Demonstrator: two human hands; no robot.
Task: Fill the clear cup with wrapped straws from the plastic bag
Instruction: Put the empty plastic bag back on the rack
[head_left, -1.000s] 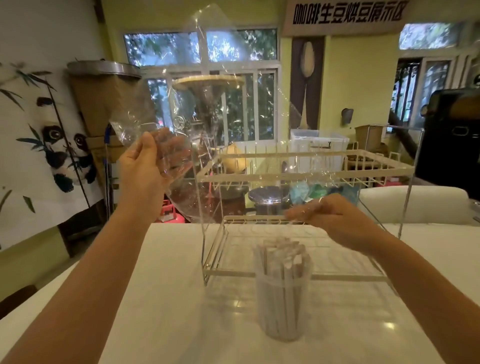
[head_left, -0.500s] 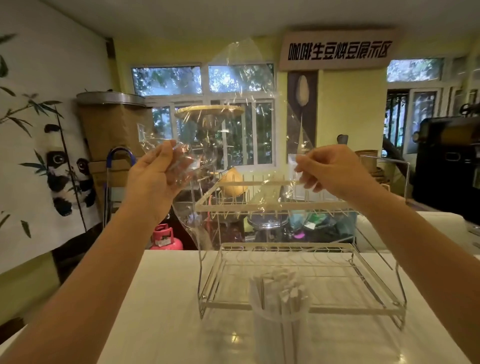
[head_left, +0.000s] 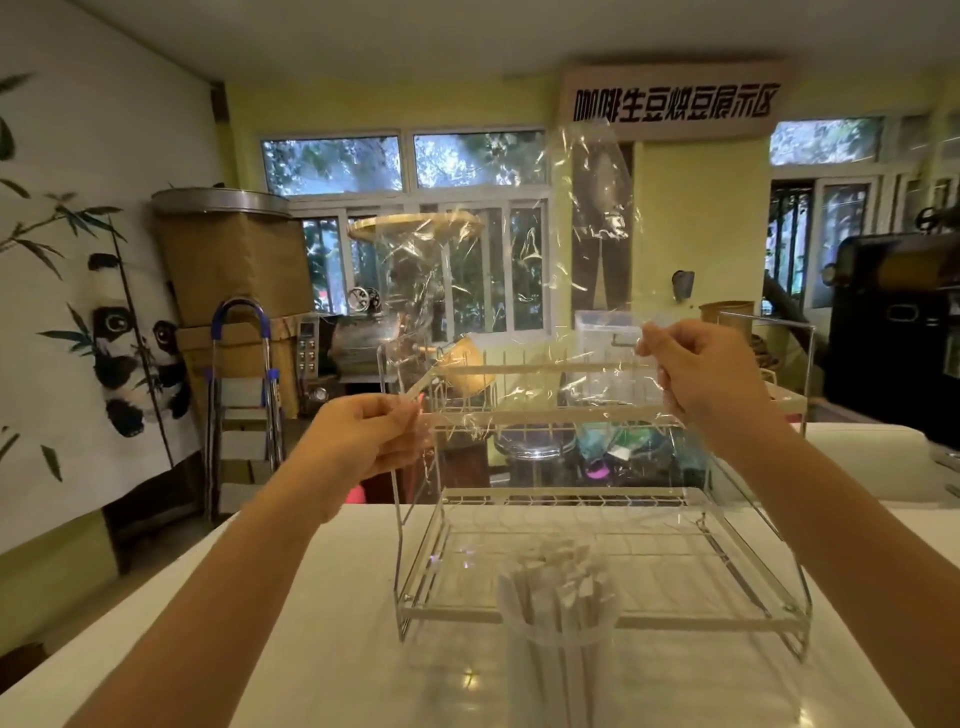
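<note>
Both my hands hold up a clear plastic bag (head_left: 519, 291) in front of me, stretched wide and looking empty. My left hand (head_left: 363, 434) pinches its lower left edge and my right hand (head_left: 701, 379) pinches its right edge, a little higher. Below them, on the white table (head_left: 322, 649), stands the clear cup (head_left: 558, 670), packed with white wrapped straws (head_left: 558, 577) that stick out of its top. The cup's lower part is cut off by the frame's bottom edge.
A two-tier wire dish rack (head_left: 597, 525) stands on the table just behind the cup. Past the table's far edge are a folding step ladder (head_left: 244, 395), a large brown drum (head_left: 228, 254), windows and a dark machine (head_left: 893, 332) at right.
My left hand has dropped lower and my right hand has moved outward to the right, spreading the bag flat between them. The view has tilted up slightly.
</note>
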